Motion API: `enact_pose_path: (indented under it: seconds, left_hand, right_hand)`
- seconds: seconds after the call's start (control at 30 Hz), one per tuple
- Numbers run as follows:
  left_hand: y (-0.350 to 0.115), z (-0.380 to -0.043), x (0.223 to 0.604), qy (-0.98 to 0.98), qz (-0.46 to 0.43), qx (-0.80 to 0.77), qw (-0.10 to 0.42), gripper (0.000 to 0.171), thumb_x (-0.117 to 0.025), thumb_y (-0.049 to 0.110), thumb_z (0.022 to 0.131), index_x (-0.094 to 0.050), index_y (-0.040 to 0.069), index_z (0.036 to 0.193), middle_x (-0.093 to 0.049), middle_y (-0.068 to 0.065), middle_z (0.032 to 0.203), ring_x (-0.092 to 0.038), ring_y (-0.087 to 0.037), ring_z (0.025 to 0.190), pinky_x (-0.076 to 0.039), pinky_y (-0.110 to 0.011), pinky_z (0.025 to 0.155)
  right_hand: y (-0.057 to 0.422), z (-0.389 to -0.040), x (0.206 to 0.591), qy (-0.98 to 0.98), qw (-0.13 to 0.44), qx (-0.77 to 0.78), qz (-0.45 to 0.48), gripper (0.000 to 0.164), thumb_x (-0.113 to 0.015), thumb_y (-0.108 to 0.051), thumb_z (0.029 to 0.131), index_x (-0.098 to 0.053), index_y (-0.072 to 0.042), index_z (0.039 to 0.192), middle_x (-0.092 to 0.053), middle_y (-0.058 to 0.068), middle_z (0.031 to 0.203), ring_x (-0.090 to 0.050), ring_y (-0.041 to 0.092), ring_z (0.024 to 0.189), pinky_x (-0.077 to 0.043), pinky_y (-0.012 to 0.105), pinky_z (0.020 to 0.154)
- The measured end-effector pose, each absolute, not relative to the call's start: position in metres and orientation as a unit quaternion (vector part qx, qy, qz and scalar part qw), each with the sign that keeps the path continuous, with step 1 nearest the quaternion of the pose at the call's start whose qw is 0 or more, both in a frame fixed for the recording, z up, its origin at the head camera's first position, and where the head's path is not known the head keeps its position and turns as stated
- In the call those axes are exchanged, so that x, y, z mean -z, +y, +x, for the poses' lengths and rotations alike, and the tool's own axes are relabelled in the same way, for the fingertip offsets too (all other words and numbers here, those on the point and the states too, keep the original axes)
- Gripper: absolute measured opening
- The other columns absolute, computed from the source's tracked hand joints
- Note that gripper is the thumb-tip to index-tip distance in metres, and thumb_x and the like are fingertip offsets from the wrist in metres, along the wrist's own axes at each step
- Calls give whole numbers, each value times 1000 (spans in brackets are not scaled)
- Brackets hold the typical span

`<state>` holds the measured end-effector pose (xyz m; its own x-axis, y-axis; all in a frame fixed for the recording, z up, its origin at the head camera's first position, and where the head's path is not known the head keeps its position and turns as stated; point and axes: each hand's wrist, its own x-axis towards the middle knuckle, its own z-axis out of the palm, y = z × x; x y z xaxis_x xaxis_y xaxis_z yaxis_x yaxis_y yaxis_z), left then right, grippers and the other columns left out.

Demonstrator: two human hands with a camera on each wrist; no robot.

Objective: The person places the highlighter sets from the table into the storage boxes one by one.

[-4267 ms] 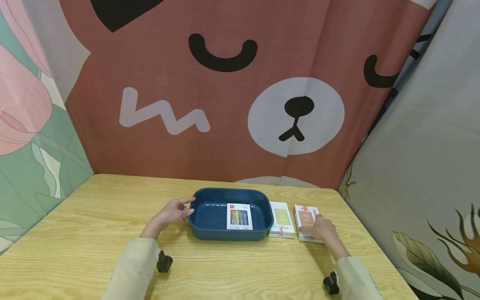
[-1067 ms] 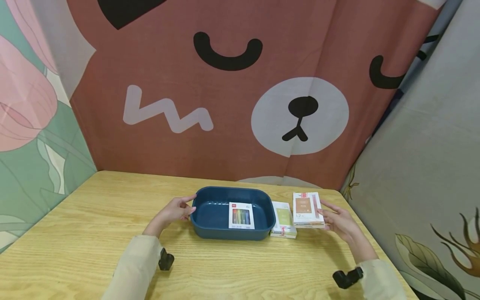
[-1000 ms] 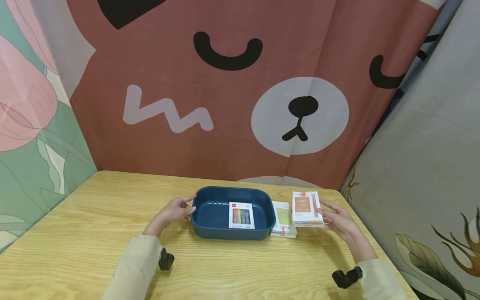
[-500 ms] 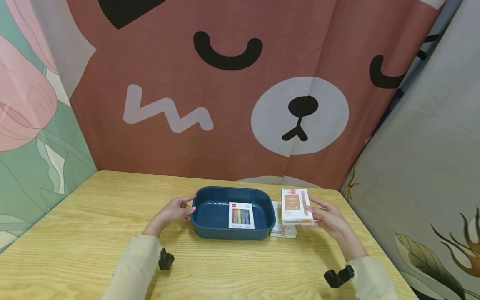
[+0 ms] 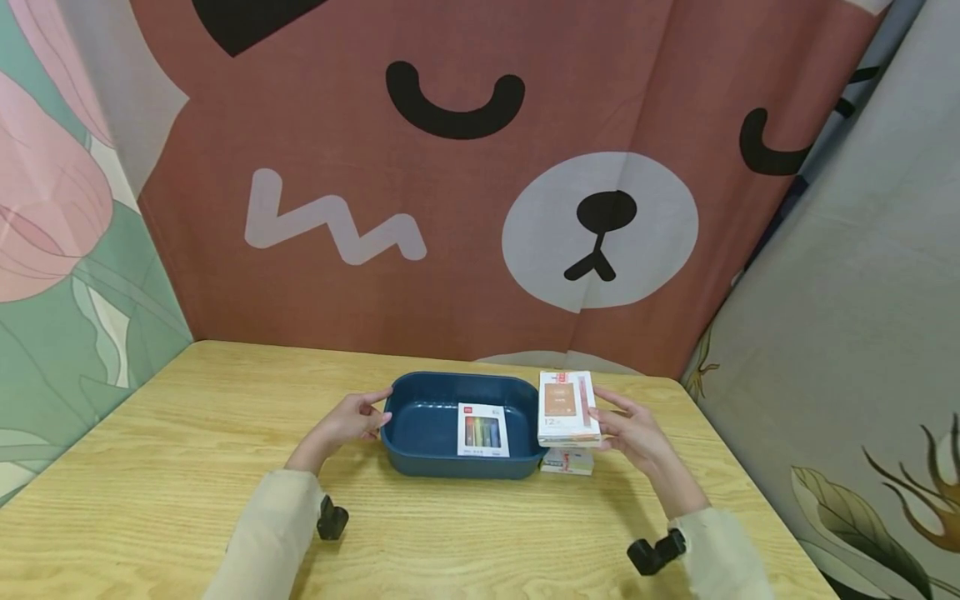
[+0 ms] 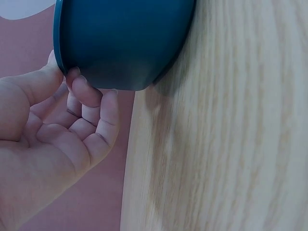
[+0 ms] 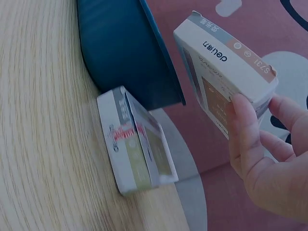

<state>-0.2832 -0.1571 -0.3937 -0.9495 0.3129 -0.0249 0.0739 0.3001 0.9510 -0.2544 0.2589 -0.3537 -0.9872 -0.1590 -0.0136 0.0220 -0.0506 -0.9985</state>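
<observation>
My left hand [image 5: 347,421] pinches the left rim of a dark blue plastic tub [image 5: 459,468], thumb and finger at the rim in the left wrist view. Inside the tub lies a thin white pack [image 5: 482,431] with coloured sticks showing. My right hand [image 5: 639,435] holds a white highlighter box [image 5: 564,407] with an orange panel by its right edge. The box is raised above the table, overlapping the tub's right rim in the head view. Below it, a second white box [image 7: 144,149] with a yellow-green panel rests on the table beside the tub, partly hidden in the head view.
The wooden table [image 5: 225,433] carries the tub and boxes. A brown cloth with a bear print [image 5: 337,308] hangs behind it, and a grey patterned curtain [image 5: 840,333] hangs at the right. A black device [image 5: 656,552] sits at each wrist.
My right hand has picked up the orange-panelled highlighter box from the table and carried it left, over the green-panelled box to the tub's right rim. The left hand has stayed at the tub.
</observation>
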Motion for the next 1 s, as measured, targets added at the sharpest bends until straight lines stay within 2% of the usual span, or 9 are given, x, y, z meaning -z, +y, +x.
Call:
enact_pose_path:
  seconds: [0.47, 1.0]
  left_hand:
    - [-158, -283, 393, 802, 125, -575, 102, 51, -49, 6, 91, -28, -5, 137, -52, -8, 73, -50, -20, 64, -47, -39, 65]
    - [-158, -283, 391, 801, 120, -576, 111, 52, -49, 7, 92, -27, -3, 138, -51, -8, 73, -49, -20, 64, -46, -39, 66]
  right_hand:
    - [221, -263, 354, 705, 71, 703, -61, 58, -54, 0, 86, -26, 8, 136, -61, 7, 83, -59, 14, 63, -48, 24, 48]
    - [180, -270, 364, 723, 84, 682, -71, 56, -58, 3, 82, -35, 7, 132, -52, 12, 73, -56, 14, 55, -50, 30, 47]
